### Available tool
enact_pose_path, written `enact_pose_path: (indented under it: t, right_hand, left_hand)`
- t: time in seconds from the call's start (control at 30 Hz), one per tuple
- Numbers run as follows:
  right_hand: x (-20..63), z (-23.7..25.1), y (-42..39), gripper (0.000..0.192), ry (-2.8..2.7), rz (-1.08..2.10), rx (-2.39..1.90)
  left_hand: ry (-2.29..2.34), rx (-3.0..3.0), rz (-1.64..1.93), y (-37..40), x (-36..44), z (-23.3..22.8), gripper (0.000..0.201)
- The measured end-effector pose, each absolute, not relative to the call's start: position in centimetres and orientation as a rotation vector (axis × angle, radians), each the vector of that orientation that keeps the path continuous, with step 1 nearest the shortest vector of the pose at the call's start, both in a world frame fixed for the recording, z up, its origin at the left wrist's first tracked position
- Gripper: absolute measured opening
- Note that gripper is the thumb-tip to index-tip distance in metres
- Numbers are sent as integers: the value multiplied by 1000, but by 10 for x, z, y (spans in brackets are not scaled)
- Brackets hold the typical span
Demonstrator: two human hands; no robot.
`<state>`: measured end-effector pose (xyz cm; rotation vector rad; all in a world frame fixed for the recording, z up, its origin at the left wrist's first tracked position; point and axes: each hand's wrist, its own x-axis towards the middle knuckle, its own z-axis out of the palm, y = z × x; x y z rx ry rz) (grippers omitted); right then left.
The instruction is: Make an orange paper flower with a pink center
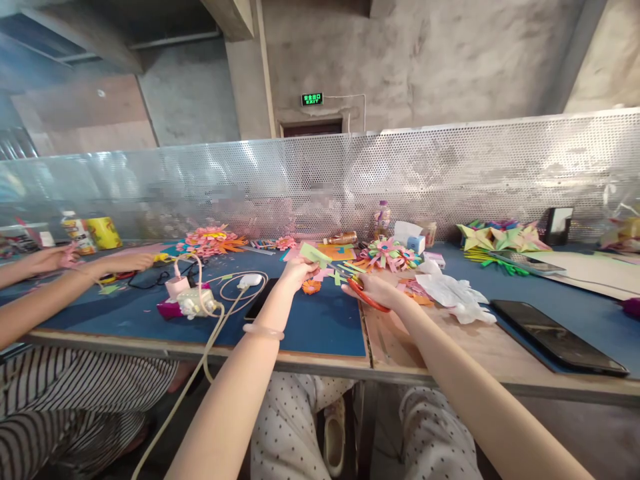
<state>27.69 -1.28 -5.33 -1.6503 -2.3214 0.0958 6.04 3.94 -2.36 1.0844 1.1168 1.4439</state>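
Observation:
Pinched in my left hand (299, 272) is a piece of light green paper (314, 254), its larger part standing above my fingers. My right hand (376, 291) grips a pair of scissors with orange-red handles (369, 301). The blades point left, toward the green paper; whether they touch it I cannot tell. Just below my left hand, on the blue table, lies an orange paper flower (311, 287). Beyond my right hand sits a pink and green paper flower bunch (387, 256).
A power strip (196, 303) with cables stands at the left, near a black phone (261, 300). White tissue (453, 290) and a larger phone (555, 337) lie at the right. A co-worker's hands (133, 262) hold yellow-handled scissors at the far left. A perforated metal screen (320, 167) stands behind.

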Motion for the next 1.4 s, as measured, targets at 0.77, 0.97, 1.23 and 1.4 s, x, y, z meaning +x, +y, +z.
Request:
enact_pose_path:
  t: [0.77,0.97,1.23,1.4]
  right_hand:
    - [272,-53,-12,31,-2201,76,-1781]
    - [267,-54,-17,36,-2169,109,-1724]
    - [263,-51,-18,33,-2134,96,-1800]
    - [263,-48,-19,31,-2141,58,-1850]
  left_hand:
    - [931,1164,1170,36,56,-16,29]
    - [945,1175,1114,38,61,-20,29]
    - [941,1187,1012,32,66,-22,29]
    - [927,1182,995,31,65,-22,29]
